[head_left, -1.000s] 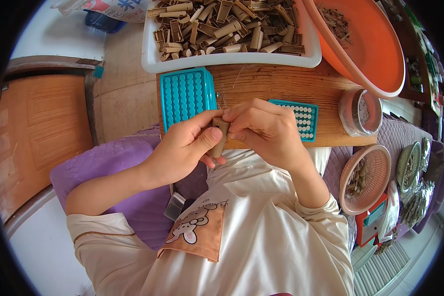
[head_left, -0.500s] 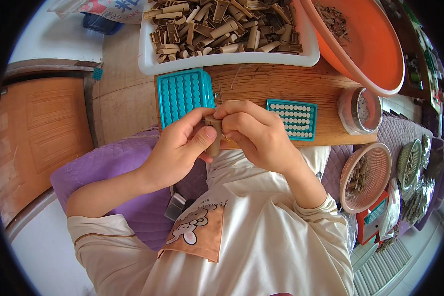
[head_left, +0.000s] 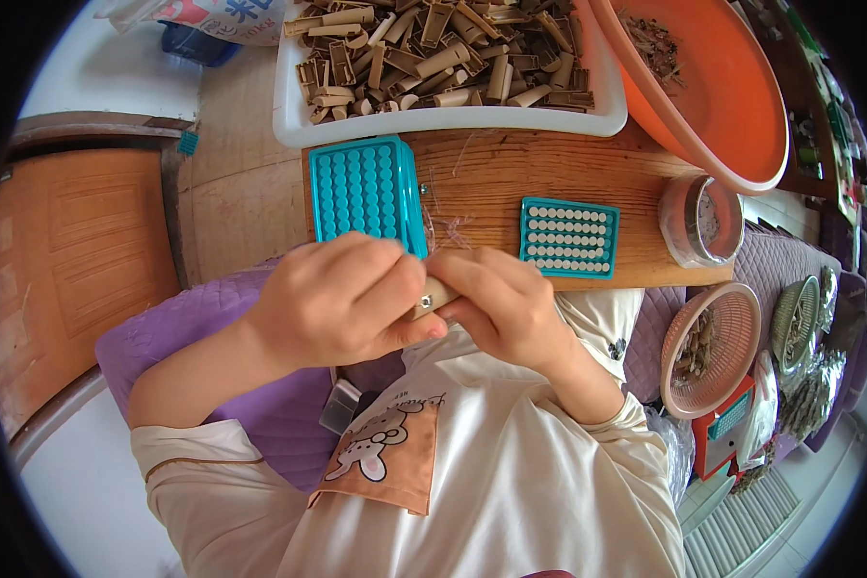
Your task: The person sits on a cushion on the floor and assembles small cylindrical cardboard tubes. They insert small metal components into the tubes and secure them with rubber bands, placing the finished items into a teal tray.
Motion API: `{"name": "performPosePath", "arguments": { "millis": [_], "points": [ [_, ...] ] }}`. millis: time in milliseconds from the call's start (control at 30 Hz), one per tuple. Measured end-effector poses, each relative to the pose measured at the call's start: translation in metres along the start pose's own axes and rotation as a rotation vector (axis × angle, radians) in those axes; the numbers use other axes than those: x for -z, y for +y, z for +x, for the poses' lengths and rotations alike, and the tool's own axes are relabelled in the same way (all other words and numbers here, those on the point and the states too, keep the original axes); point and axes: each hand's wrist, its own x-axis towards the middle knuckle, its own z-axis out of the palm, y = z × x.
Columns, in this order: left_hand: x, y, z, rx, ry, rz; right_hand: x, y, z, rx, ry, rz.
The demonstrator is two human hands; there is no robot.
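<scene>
The left hand [head_left: 335,297] and right hand [head_left: 503,302] pinch a tan tube [head_left: 439,292] between them, apparently mid-way through working it two-handed, and the next move seems to call for steady, opposed finger pressure.

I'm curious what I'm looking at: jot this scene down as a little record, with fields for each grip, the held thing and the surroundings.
Left grip: bare, closed on a tan piece
Right grip: bare, holding the same tan piece
Held thing: tan piece, partly hidden; a small shiny spot shows
Wooden table: teal box with rows of round shapes; teal tray of white discs
Beyond: white bin heaped with loose tan pieces
Right side: orange basin; pink basket
</scene>
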Motion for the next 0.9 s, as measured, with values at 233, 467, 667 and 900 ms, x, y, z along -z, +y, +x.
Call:
{"name": "performPosePath", "arguments": {
  "millis": [233,467,667,900],
  "points": [
    [-0.003,0.003,-0.002,-0.043,-0.050,0.072,0.010,-0.019,-0.005,-0.159,-0.187,-0.023],
    [0.000,-0.007,-0.006,0.287,-0.337,0.059,0.129,-0.012,-0.061,-0.695,-0.023,-0.380],
    [-0.007,-0.007,-0.009,0.297,-0.549,0.120,0.296,0.007,-0.220,-1.353,-0.338,-0.962],
    [-0.014,-0.014,-0.015,0.297,-0.625,0.176,0.286,-0.006,-0.098,-1.036,0.092,-0.894]
  ]
}}
